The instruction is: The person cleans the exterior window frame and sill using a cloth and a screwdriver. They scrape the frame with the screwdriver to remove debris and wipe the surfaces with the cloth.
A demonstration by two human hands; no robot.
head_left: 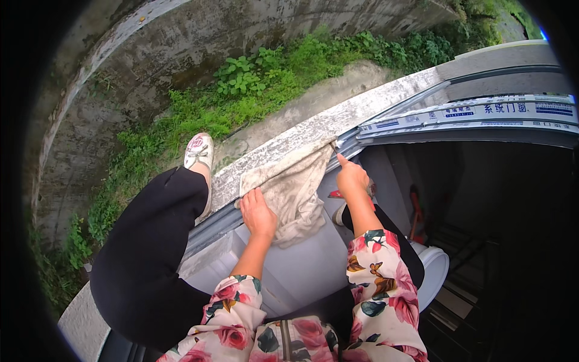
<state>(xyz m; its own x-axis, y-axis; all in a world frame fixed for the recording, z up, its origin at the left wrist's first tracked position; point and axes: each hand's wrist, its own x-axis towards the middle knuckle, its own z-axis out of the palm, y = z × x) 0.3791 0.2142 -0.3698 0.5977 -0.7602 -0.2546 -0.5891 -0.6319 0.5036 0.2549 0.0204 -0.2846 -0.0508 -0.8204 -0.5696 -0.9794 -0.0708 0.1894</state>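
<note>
A stained cream cloth (294, 185) is draped over the metal window track (217, 226) and the concrete ledge (276, 140), its lower part hanging on the inner side. My left hand (258, 212) lies on the cloth's left part, fingertips at its edge by the track. My right hand (352, 175) is at the cloth's right end, one finger extended toward the track; a thin dark thing shows just past the fingertip, too small to name. Whether the right hand's curled fingers hold anything is hidden. Beneath the right hand lies a red-handled tool (335, 194), partly covered.
Film-covered window frame parts (470, 113) stand at the right. Outside the ledge are green plants (244, 74) and a concrete wall (181, 50). My shoe (199, 151) rests by the outer edge. A white bucket (436, 273) stands inside, near a red-handled object (415, 212).
</note>
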